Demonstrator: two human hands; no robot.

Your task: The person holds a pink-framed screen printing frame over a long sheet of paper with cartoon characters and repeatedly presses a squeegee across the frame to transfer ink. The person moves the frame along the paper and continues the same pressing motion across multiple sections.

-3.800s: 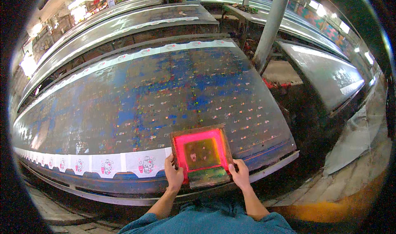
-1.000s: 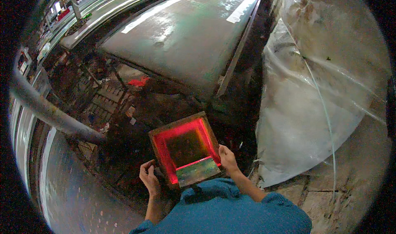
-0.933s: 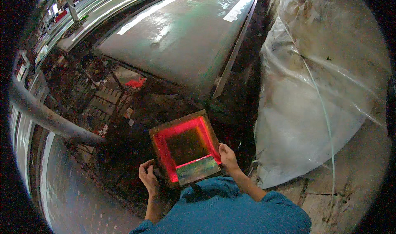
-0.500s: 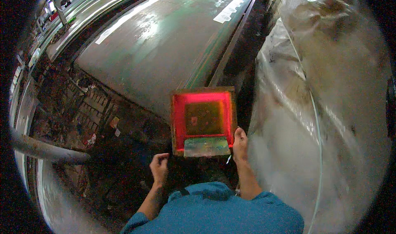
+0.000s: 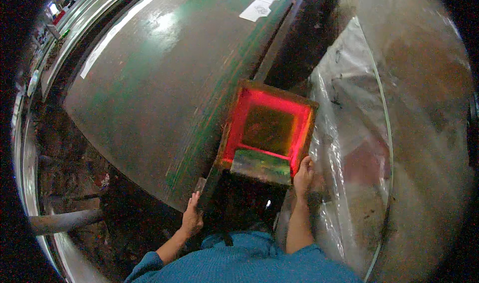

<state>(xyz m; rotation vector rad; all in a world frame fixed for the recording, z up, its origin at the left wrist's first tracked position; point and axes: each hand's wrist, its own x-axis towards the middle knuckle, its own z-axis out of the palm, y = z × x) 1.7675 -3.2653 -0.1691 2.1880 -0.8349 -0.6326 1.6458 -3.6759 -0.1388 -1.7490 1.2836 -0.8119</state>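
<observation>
My right hand grips the near right corner of a screen-printing frame. Its wooden border surrounds bright red-pink margins and a darker olive mesh in the middle. Across its near end lies a flat, green-stained blade, which looks like a squeegee. The frame tilts slightly clockwise above the right edge of a long dark table. My left hand is beside the table's near corner, fingers stretched forward. Its fingertips meet or nearly meet a small pale piece at the rail's end; contact is hard to make out.
White strips with scalloped edges lie along the table's far right side. Another white strip runs down its left edge. Clear plastic sheeting covers a surface on my right. A thick pipe juts in at the left.
The frame has moved right and turned clockwise with my right hand. My left hand has come to the table's corner, and its curled fingers have straightened. The view has shifted.
</observation>
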